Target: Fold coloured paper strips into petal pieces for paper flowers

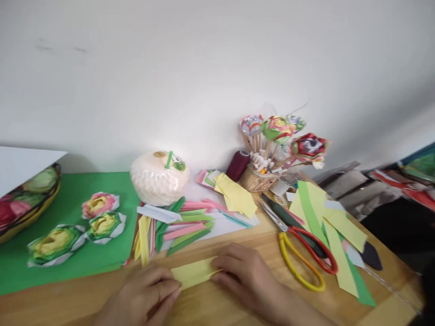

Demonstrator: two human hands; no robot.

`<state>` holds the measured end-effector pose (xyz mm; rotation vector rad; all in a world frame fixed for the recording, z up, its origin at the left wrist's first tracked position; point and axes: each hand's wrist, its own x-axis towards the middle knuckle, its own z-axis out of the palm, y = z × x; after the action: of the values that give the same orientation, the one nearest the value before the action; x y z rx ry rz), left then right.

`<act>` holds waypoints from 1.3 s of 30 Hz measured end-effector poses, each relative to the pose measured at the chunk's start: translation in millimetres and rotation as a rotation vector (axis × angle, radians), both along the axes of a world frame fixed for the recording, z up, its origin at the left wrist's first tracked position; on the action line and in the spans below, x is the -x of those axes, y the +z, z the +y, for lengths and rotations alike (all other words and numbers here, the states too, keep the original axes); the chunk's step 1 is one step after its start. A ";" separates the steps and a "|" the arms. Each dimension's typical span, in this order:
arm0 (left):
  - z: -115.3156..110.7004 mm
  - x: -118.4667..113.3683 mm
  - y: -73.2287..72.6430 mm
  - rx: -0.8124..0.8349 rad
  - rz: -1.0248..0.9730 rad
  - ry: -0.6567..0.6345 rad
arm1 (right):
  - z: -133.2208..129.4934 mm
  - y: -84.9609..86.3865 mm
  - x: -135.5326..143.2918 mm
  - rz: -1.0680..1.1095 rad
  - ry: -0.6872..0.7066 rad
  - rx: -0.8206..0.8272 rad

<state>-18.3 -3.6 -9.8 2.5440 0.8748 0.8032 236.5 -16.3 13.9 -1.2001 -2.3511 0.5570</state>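
Note:
A narrow strip of pale yellow paper (pixel 193 273) stretches between my two hands near the front of the wooden table. My left hand (pixel 144 294) pinches its left end between thumb and fingers. At the right end, my right hand (pixel 243 278) is closed on the paper, fingertips on its edge. Folded paper strips in pink and green (pixel 190 226) lie just beyond my hands. Scissors with red and yellow handles (pixel 299 253) rest to the right of my right hand.
Three paper flowers (pixel 103 226) sit on a green sheet (pixel 115 181) at left, beside a basket (pixel 50 199). A white textured pot (pixel 159 181) stands at the back. Flowers fill a small basket (pixel 254 180). Cut paper (pixel 340 258) lies at right.

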 end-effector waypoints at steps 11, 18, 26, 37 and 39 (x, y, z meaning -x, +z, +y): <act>6.5 -6.6 0.1 0.169 0.022 0.159 | 1.3 -15.8 0.1 -0.024 -0.228 0.045; 4.5 -8.8 1.3 0.171 0.100 0.202 | -4.5 -25.2 1.1 -0.092 -0.278 0.027; 3.1 -8.9 1.3 -0.001 0.167 0.138 | -1.4 -23.3 1.0 -0.101 -0.268 0.022; 2.0 -6.1 0.3 -0.050 0.192 0.129 | 0.3 -22.4 1.6 -0.163 -0.270 0.026; 2.4 -7.2 3.5 -0.049 0.143 0.139 | 0.0 -22.7 1.6 -0.163 -0.267 0.022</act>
<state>-11.1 -1.2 -6.2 2.6334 1.0999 0.6966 234.9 -16.3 -8.7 -1.5914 -2.2662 0.4078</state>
